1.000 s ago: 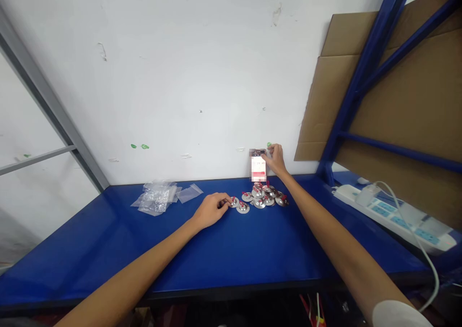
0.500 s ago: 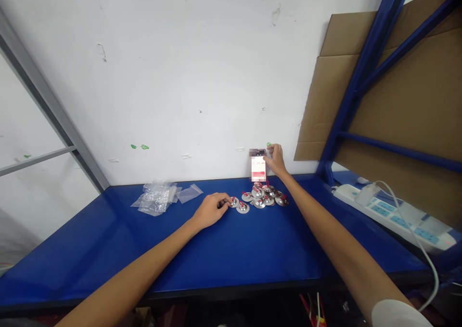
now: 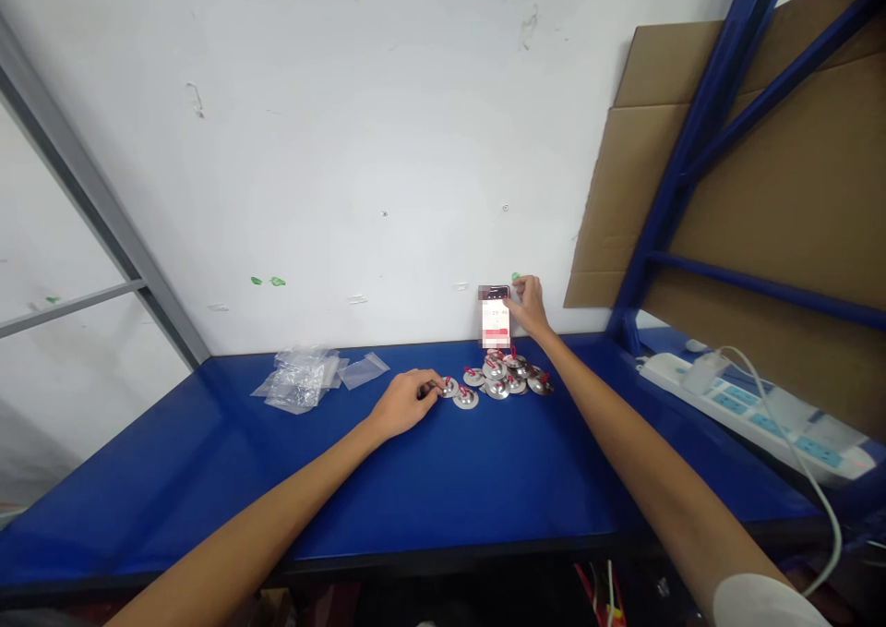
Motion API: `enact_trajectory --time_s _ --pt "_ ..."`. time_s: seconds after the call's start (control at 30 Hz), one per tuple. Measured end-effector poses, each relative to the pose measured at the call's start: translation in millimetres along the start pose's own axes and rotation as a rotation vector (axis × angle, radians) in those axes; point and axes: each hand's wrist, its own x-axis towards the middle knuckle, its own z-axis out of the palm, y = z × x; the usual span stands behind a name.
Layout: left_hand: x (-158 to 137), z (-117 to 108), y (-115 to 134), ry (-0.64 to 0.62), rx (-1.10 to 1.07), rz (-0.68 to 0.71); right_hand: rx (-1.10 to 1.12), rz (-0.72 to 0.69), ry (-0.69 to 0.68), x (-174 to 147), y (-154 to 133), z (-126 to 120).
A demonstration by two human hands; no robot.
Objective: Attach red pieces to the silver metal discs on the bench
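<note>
My left hand (image 3: 408, 402) rests on the blue tabletop with its fingers curled. Its fingertips close on the left edge of a small silver finger cymbal (image 3: 449, 388) that has a red loop. Another finger cymbal (image 3: 466, 399) lies just to the right. Farther right is a loose pile of finger cymbals (image 3: 496, 389), several of them overlapping. Behind the pile a phone (image 3: 495, 318) stands upright near the wall, its lit screen partly blurred. My right hand (image 3: 530, 307) grips the phone's upper right edge, thumb at the screen side and the other fingers bent.
Clear plastic bags (image 3: 301, 382) lie in a heap at the back left of the blue table (image 3: 443, 488). On the right are a white power strip (image 3: 754, 415) with a cable, blue rack posts (image 3: 692, 165) and cardboard (image 3: 640, 165). A white wall (image 3: 415, 128) rises behind.
Both hands and the cymbals hold the same places. Only the digits on the phone screen look different.
</note>
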Motion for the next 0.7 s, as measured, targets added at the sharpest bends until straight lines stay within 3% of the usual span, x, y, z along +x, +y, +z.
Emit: enact_trajectory --time_s 0.7 --pt "-0.2 1.5 -2.2 0.007 -0.006 0.014 -0.105 0.044 0.053 3.2 -11.6 6.3"
